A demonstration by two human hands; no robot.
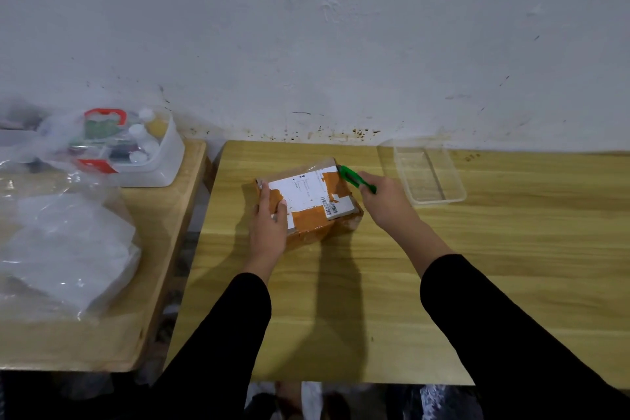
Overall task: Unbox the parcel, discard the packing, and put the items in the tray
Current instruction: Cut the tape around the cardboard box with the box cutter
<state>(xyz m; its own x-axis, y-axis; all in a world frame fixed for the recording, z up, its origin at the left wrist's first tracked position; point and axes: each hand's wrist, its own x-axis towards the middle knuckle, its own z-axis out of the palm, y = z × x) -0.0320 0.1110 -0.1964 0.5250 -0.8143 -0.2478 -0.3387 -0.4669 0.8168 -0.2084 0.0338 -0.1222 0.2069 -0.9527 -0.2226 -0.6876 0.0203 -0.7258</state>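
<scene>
A cardboard parcel wrapped in orange-brown tape, with a torn white shipping label, lies on the wooden table. My left hand presses flat on the parcel's left side and near corner. My right hand grips a green box cutter whose tip touches the parcel's far right corner. A clear plastic tray stands empty to the right of the parcel, near the wall.
A second wooden table at the left carries clear plastic bags and a white bin with bottles and other small items. A narrow gap separates the two tables. The wall runs right behind both.
</scene>
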